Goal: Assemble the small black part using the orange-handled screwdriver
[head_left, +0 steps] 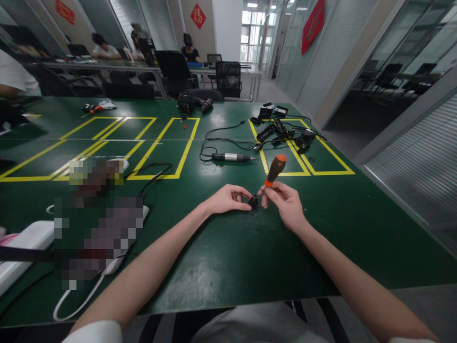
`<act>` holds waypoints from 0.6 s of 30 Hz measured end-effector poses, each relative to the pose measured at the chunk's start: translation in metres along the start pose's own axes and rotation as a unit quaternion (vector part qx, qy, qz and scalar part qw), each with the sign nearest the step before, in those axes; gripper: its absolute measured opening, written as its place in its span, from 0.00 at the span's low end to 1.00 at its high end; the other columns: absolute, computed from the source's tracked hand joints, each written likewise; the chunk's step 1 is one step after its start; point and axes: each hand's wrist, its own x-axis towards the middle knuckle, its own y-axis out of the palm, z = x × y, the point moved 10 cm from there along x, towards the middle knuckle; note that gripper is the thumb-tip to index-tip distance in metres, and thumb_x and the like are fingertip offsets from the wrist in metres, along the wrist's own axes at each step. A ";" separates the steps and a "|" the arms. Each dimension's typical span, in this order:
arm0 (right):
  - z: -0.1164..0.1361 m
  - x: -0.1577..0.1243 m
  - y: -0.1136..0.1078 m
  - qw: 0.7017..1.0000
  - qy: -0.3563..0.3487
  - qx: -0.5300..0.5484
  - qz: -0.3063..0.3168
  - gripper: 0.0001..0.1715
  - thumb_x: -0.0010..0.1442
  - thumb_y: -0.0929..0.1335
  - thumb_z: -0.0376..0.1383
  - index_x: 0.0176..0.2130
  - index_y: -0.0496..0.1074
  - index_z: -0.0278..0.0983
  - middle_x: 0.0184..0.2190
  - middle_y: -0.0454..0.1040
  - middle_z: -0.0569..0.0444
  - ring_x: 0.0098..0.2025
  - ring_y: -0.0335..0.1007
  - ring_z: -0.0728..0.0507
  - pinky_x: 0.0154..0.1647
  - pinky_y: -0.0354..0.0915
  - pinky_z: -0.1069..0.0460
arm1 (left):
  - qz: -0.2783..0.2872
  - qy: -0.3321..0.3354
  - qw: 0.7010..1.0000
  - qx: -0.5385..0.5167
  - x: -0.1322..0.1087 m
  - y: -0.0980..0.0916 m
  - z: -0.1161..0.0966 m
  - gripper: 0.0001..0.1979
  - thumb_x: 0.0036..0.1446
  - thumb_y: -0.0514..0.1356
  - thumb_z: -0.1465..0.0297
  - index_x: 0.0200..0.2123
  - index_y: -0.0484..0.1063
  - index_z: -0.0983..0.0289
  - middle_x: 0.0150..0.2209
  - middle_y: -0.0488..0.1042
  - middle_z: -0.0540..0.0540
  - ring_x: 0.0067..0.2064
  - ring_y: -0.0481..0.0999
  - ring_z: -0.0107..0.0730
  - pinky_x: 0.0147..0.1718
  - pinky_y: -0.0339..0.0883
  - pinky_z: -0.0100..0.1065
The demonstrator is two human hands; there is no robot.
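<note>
Between my hands, a small black part with a round base point(253, 203) stands on the green table. The fingers and thumb of my left hand point(230, 199) close around it from the left. My right hand point(284, 202) pinches a screwdriver point(276, 168) low down, just below its orange and black handle. The handle points up and leans slightly right. Its shaft is mostly hidden by my fingers, so I cannot tell whether the tip touches the black part. Beyond my hands lies a corded electric screwdriver point(231, 157), grey and black.
Black brackets and cables point(282, 131) are heaped at the back right. A power drill point(206, 105) and coiled cable lie at the far edge. On my left are white power strips point(26, 243) with cords and blurred items. Yellow tape point(185, 155) marks rectangles on the table point(214, 257).
</note>
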 end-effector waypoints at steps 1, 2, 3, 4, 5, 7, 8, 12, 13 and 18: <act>0.000 0.000 0.001 1.000 0.000 0.010 0.002 0.14 0.58 0.76 0.45 0.38 0.76 0.38 0.31 0.80 0.54 0.23 0.71 0.49 0.26 0.70 0.51 | -0.001 0.001 1.000 0.001 0.000 0.000 0.000 0.24 0.47 0.74 0.60 0.44 0.81 0.68 0.23 0.73 0.48 0.24 0.66 0.22 0.24 0.57 0.25; -0.001 -0.001 0.001 1.000 0.000 0.018 0.002 0.15 0.57 0.76 0.44 0.39 0.76 0.38 0.31 0.80 0.54 0.24 0.71 0.49 0.27 0.70 0.51 | -0.003 0.001 1.000 0.002 0.000 -0.001 0.000 0.24 0.47 0.74 0.59 0.44 0.81 0.68 0.23 0.73 0.48 0.24 0.66 0.22 0.24 0.57 0.25; -0.001 -0.002 0.000 1.000 -0.001 0.022 -0.002 0.15 0.56 0.77 0.43 0.39 0.75 0.39 0.31 0.80 0.55 0.24 0.72 0.49 0.27 0.71 0.52 | -0.004 0.002 1.000 0.003 0.000 -0.001 0.000 0.24 0.47 0.74 0.60 0.44 0.81 0.68 0.23 0.73 0.48 0.24 0.66 0.21 0.24 0.57 0.25; 0.000 -0.002 -0.001 1.000 -0.002 0.020 -0.007 0.15 0.55 0.78 0.42 0.38 0.74 0.39 0.31 0.80 0.55 0.24 0.72 0.49 0.27 0.70 0.52 | -0.004 0.002 1.000 0.003 0.000 -0.001 0.001 0.24 0.46 0.74 0.60 0.44 0.81 0.67 0.23 0.73 0.48 0.24 0.66 0.21 0.24 0.57 0.25; 0.000 -0.002 -0.002 1.000 -0.003 0.014 -0.012 0.14 0.55 0.78 0.41 0.37 0.74 0.39 0.30 0.80 0.55 0.24 0.71 0.50 0.28 0.70 0.52 | -0.004 0.002 1.000 0.004 0.001 -0.001 0.001 0.24 0.46 0.74 0.60 0.44 0.81 0.67 0.23 0.73 0.48 0.24 0.66 0.21 0.24 0.57 0.25; 0.001 -0.002 -0.002 1.000 -0.002 -0.006 -0.016 0.13 0.56 0.77 0.42 0.34 0.74 0.38 0.29 0.80 0.55 0.24 0.71 0.50 0.28 0.70 0.52 | -0.001 0.001 1.000 0.005 0.001 -0.001 0.001 0.24 0.47 0.74 0.59 0.44 0.81 0.67 0.23 0.73 0.48 0.24 0.66 0.21 0.24 0.57 0.25; 0.001 -0.002 -0.002 1.000 -0.002 -0.013 -0.015 0.13 0.57 0.77 0.42 0.34 0.75 0.38 0.30 0.80 0.54 0.24 0.71 0.49 0.28 0.70 0.52 | 0.000 0.000 1.000 0.006 0.001 -0.001 0.001 0.24 0.47 0.74 0.59 0.45 0.81 0.67 0.23 0.73 0.48 0.23 0.66 0.21 0.24 0.57 0.25; 0.002 -0.001 0.001 1.000 -0.001 -0.013 -0.001 0.14 0.59 0.75 0.46 0.36 0.76 0.38 0.31 0.80 0.53 0.24 0.70 0.49 0.27 0.70 0.51 | 0.002 0.001 1.000 0.005 0.000 -0.001 0.001 0.24 0.47 0.73 0.59 0.45 0.81 0.68 0.23 0.74 0.48 0.24 0.66 0.22 0.24 0.57 0.25; 0.001 -0.001 0.002 1.000 -0.001 -0.007 0.003 0.15 0.59 0.75 0.46 0.37 0.76 0.38 0.31 0.80 0.53 0.23 0.70 0.49 0.26 0.70 0.50 | 0.002 0.000 1.000 0.005 0.000 -0.001 0.001 0.24 0.47 0.74 0.59 0.45 0.81 0.68 0.24 0.74 0.48 0.24 0.67 0.22 0.24 0.58 0.25; -0.001 -0.001 0.000 1.000 -0.001 0.015 -0.009 0.18 0.56 0.77 0.45 0.40 0.72 0.39 0.31 0.80 0.54 0.24 0.71 0.49 0.27 0.71 0.51 | -0.001 -0.004 1.000 0.006 0.000 -0.001 0.000 0.24 0.47 0.74 0.59 0.45 0.81 0.68 0.24 0.75 0.49 0.24 0.67 0.22 0.24 0.57 0.25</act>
